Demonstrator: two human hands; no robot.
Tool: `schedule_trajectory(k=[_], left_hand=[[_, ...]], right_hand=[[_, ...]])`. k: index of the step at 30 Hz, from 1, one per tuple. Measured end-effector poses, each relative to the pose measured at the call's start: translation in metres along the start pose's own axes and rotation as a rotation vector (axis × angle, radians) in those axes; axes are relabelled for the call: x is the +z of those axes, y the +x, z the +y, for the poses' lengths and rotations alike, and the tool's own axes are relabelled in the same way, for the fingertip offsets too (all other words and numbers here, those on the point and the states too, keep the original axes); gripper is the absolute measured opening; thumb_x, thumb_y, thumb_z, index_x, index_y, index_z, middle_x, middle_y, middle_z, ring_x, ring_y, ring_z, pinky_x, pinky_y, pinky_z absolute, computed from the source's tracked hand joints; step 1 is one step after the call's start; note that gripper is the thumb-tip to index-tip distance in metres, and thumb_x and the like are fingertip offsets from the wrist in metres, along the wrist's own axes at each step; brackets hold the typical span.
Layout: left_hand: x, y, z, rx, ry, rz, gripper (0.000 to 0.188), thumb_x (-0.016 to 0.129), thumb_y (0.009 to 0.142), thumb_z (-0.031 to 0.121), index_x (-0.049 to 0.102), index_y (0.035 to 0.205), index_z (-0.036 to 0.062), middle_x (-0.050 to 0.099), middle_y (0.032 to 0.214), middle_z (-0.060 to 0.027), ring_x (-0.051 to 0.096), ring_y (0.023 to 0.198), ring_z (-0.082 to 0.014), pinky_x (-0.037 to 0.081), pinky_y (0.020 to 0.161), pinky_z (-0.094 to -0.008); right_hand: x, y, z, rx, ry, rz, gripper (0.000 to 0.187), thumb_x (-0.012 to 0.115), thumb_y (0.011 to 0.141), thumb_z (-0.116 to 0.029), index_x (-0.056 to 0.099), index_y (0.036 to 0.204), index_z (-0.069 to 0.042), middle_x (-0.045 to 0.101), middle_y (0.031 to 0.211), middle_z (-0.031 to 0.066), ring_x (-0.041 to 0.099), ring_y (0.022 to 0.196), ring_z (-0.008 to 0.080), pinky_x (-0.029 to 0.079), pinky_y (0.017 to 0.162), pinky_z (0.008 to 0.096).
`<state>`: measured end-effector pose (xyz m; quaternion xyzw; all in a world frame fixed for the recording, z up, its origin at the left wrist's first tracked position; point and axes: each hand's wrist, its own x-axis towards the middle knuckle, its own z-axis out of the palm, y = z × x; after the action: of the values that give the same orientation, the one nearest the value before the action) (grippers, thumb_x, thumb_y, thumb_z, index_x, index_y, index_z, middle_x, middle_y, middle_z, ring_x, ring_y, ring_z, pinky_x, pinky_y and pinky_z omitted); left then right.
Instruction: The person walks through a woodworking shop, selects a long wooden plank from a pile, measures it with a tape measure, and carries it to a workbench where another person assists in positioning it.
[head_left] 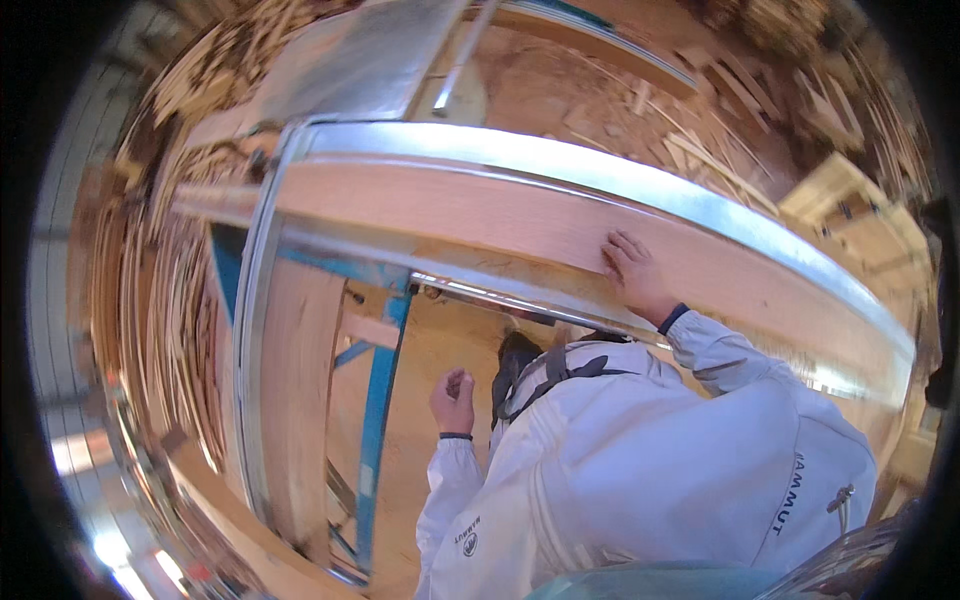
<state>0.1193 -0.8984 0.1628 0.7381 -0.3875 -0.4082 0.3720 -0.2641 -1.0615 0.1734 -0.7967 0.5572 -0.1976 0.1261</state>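
A long wooden board lies along a metal-edged machine table, beside a shiny metal rail. My right hand rests on the near part of this board, palm down, with its fingers stretched out and nothing gripped. Lower and to the left, my left hand hangs in the air over the gap before the table. Its fingers are loosely curled in, and I see nothing in them. A second wide board runs along the left side, next to another metal rail.
Blue steel legs stand under the table, close to my left hand. Many wood strips are stacked at the far left. A grey metal plate lies at the back. Offcuts and a pale wooden box lie on the sawdust-covered floor.
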Motion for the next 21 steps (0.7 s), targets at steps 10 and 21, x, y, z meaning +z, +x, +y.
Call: schedule_trajectory(k=[10,21], left_hand=[[0.046,0.196,0.14,0.852,0.352,-0.364,0.024,0.064,0.083,0.012,0.062,0.103,0.001,0.063,0.099,-0.0151,0.059,0.093,-0.0318,0.047,0.085,-0.041],[0.115,0.278,0.183,1.244,0.528,-0.676,0.045,0.067,0.08,0.014,0.055,0.121,-0.0006,0.048,0.133,-0.0191,0.042,0.127,-0.0374,0.033,0.108,-0.0455]], right_hand=[[0.002,-0.014,-0.053,0.293,-0.123,0.123,0.036,0.061,0.078,-0.008,0.058,0.112,-0.001,0.052,0.132,0.0169,0.044,0.128,0.0346,0.036,0.107,0.0448],[0.006,-0.087,-0.13,0.876,-0.082,0.308,0.016,0.062,0.083,-0.013,0.065,0.095,-0.003,0.065,0.094,0.0166,0.061,0.091,0.0348,0.049,0.081,0.0435]])
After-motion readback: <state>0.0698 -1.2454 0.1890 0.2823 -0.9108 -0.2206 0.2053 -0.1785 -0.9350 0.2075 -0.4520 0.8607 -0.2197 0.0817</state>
